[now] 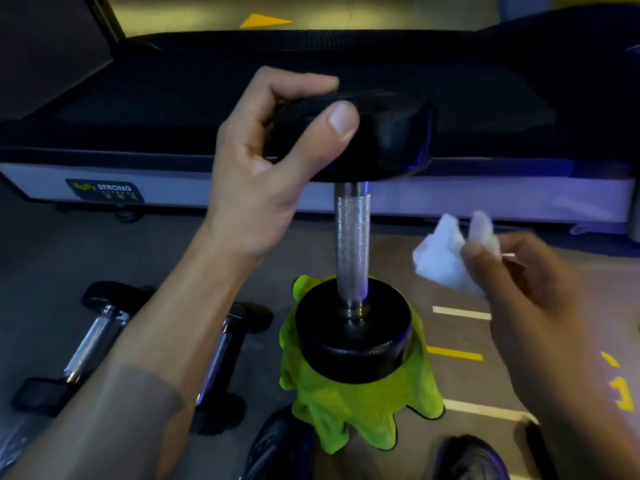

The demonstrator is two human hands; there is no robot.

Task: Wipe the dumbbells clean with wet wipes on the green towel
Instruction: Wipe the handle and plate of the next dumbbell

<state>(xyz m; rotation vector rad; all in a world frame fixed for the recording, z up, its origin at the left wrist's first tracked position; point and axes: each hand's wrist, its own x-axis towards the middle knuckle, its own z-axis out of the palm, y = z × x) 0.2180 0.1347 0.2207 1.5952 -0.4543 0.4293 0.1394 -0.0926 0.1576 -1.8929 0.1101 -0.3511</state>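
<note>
Under the left hand [273,161], which grips its top head to steady it, the black round-headed dumbbell with a knurled steel handle [351,251] stands upright on the crumpled green towel [363,410]. Just beside the handle, the right hand [530,282] pinches a white wet wipe [443,258], seemingly ready to wipe.

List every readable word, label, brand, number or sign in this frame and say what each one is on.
"STRONG": white letters on the dark label on the treadmill's pale side rail.
Yellow lettering left of it: too blurred to read.
Small line beneath it: too small to read.
Yellow floor markings at right: cut off, unreadable.
</note>
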